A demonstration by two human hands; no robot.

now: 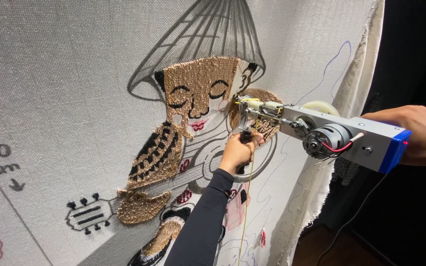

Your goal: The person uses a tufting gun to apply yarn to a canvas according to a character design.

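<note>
The tufting gun (321,135) is lying across the right half of the view with its long axis running from lower right to upper left, its needle tip (242,102) pressing against the stretched backing cloth (65,74) just to the right of the tufted face (198,88), at the edge of a brown tufted patch (267,125). We are gripping it at both ends: our left hand (237,152) is clenching the black front handle (246,137) directly beneath the needle end, so this hand is much the nearer to the cloth, while our right hand (417,135) is wrapping around the rear of the grey metal body beside the blue end cap (394,152), well back from the fabric; we cannot tell how its fingers are lying on the hidden side. From our left fingers the needle is sitting just above and slightly to the left, almost touching the cloth surface. A yellow yarn (246,197) is hanging down from the gun's front past our left wrist toward the bottom edge of the cloth. The motor (321,140) with its red wire is facing us on the side of the body. The cloth's loose right edge (356,74) is falling just behind the gun, and a drawn guitar headstock (87,214) is sitting toward the lower left.
</note>
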